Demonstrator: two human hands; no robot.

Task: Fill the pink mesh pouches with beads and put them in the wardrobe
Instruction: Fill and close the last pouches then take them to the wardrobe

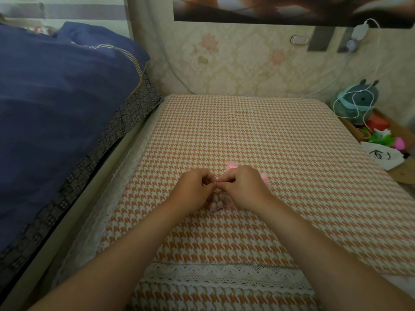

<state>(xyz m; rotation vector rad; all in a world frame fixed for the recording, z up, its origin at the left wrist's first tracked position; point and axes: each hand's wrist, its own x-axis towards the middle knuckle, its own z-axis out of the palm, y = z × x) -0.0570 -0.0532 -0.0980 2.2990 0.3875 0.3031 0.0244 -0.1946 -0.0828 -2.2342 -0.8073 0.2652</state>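
A bed with a blue quilt [56,97] runs along the left side of the counter [247,131]. The counter is covered by an orange-and-white houndstooth cloth [303,187] with a white lace band along its near edge. Beyond the counter's far edge is a wall papered in a pale floral pattern, and a white cable [350,72] hangs down it. Off the counter's right edge sits an open box [391,133]. It holds a teal plush toy [357,102] and small bright items.

Both forearms reach over the near edge to the middle of the counter. There the left hand [193,191] and right hand [244,189] meet knuckle to knuckle. Each grip is closed, thumb and fingertips pinching the thin pink string [216,182] at the mouth of a pink mesh pouch [221,207]. The pouch lies on the cloth between the two wrists, its mouth pointing toward the far edge. It is plump with pale beads [218,200] that show through the mesh.

More pink mesh [231,165] peeks out on the cloth just past the right hand, toward the far edge.
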